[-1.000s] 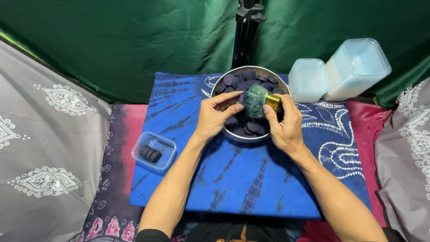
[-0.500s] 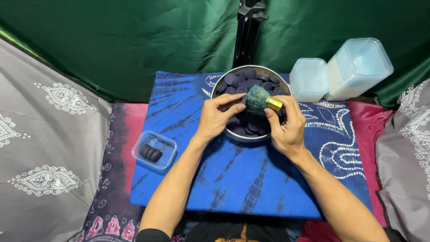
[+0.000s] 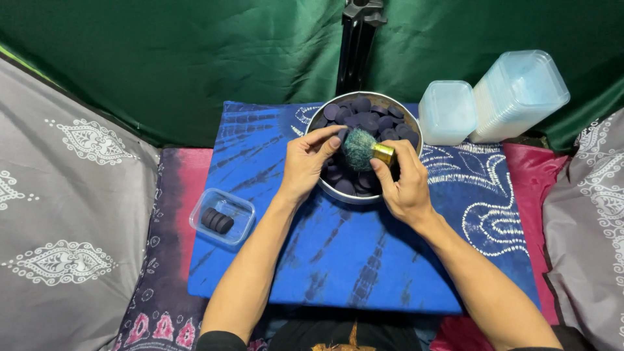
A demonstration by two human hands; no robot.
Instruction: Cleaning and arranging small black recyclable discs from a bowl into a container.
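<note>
Over the far metal bowl (image 3: 406, 127), the right hand (image 3: 404, 185) stays closed on the brush (image 3: 361, 149) while the left hand (image 3: 305, 162) has pinched up a dark disc (image 3: 342, 134) to its bristles.

I count two hands, my left hand (image 3: 305, 162) and my right hand (image 3: 403, 185). There is one fluffy brush (image 3: 359, 148) with a gold collar. One metal bowl (image 3: 316, 117) holds many dark discs (image 3: 364, 110), too many to count. One small clear box (image 3: 221, 218) holds three dark discs. Two stacks of clear containers (image 3: 494, 97) stand behind, and one blue patterned cloth (image 3: 338, 260) lies beneath.
</note>
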